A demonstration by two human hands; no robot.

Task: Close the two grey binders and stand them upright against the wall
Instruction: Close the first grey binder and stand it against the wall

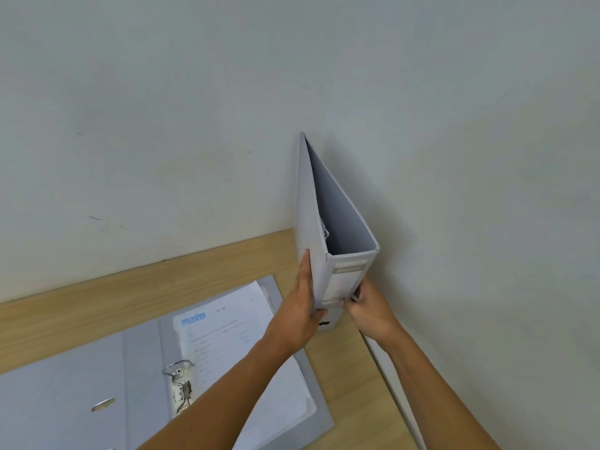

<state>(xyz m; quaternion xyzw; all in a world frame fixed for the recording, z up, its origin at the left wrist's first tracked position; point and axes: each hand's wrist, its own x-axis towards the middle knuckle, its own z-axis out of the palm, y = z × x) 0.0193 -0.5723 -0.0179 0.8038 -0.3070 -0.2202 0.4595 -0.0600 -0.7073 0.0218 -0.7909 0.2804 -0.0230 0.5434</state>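
Note:
One grey binder (316,228) stands upright in the corner of the wooden desk (201,274), closed, its labelled spine facing me and its far edge against the wall. My left hand (300,315) presses flat on its left cover, thumb on the spine's lower part. At the spine's right edge, low down, my right hand (370,311) pinches the binder. A second grey binder (143,378) lies open and flat on the desk at lower left, with printed pages (227,339) on its right half and its metal ring mechanism (180,378) showing.
Plain pale walls (227,108) meet in a corner behind the standing binder. The desk's right edge runs along the side wall. A bare strip of wood lies between the open binder and the back wall.

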